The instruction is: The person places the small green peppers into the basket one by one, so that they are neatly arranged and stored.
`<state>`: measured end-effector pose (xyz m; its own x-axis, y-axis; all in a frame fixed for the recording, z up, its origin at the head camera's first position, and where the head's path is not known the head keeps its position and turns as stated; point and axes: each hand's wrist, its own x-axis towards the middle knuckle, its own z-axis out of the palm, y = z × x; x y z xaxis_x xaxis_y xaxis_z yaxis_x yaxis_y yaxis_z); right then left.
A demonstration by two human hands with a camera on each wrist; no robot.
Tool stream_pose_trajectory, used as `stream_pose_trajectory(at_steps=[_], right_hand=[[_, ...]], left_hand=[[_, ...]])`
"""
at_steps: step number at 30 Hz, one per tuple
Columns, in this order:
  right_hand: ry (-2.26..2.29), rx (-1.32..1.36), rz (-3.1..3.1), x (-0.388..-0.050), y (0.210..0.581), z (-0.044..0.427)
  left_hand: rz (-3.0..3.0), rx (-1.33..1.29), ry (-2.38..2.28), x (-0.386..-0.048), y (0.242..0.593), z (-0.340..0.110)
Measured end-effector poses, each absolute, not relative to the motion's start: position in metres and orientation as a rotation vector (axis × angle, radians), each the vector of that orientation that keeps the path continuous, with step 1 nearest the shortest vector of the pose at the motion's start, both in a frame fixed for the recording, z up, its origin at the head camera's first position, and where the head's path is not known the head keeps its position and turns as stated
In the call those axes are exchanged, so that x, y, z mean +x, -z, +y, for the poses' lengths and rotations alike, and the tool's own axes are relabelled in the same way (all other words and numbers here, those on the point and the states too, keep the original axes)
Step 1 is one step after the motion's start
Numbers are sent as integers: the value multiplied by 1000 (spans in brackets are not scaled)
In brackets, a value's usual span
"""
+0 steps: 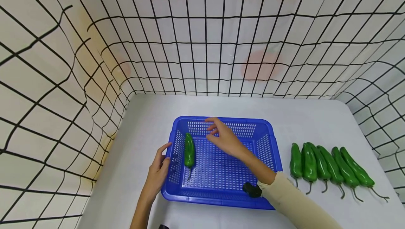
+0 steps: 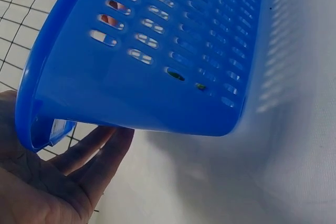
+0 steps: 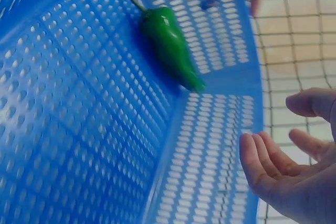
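A green pepper (image 1: 189,151) lies lengthwise along the left wall of a blue perforated plastic basket (image 1: 218,201). In the right wrist view, the pepper (image 3: 169,48) leans by the wall, its stem at the upper left. My left hand (image 1: 159,171) grips the basket's left rim; in the left wrist view the hand (image 2: 58,177) has its fingers bent around the rim's edge. Above the basket's far half hovers my right hand (image 1: 224,139), fingers loosely bent and apart from the thumb. Nothing is between the fingers of the right hand (image 3: 294,166).
Several green peppers (image 1: 322,164) lie in a row on the white table (image 1: 152,116), right of the basket. A black wire grid (image 1: 205,42) surrounds the table at the back and sides. A dark wrist device (image 1: 252,189) sits by the right sleeve.
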<state>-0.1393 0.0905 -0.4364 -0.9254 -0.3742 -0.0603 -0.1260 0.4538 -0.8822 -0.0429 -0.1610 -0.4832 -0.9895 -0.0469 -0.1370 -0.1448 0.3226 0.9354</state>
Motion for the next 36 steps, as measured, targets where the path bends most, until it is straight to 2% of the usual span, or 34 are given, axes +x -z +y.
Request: stream_pose_trajectory(at_steps=[14,20,29,36], right_hand=[[1469,-408,2616,-131,409,191],[1516,-310,2641,-119,404,227],[1441,-117,2800,-103,423,276],[1152,18,2968,-93,447,307]], left_hand=[[2471,-209,-1762,-44,487,-164],[2451,-229,-1765,-44,485,-165],[2435,-233,-1769,-44,483,-165],[2433,-239,-1775,-43,484,-164]])
